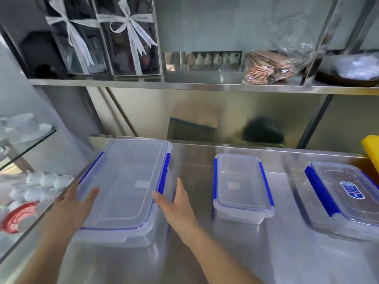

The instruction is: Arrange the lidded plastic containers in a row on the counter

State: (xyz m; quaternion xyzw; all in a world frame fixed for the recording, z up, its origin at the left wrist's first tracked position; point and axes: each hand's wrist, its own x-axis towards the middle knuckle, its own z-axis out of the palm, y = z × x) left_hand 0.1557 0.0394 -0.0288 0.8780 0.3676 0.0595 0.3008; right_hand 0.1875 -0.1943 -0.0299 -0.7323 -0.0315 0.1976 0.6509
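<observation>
Three clear lidded plastic containers with blue clips stand on the steel counter [225, 253]. The large container [127, 191] is at the left, a small one [242, 187] in the middle, and a medium one [346, 199] with a blue oval label at the right. My left hand [71, 203] presses against the large container's left side, thumb on the lid. Against its right side lies my right hand [174, 203], fingers extended. Together both hands hold the large container between them.
A steel shelf [184, 84] above carries ribboned gift boxes [114, 37] and a bag of wafers [270, 66]. White cups [41, 181] and a red-rimmed plate [18, 218] lie behind glass on the left. A yellow object [371, 148] stands at the far right.
</observation>
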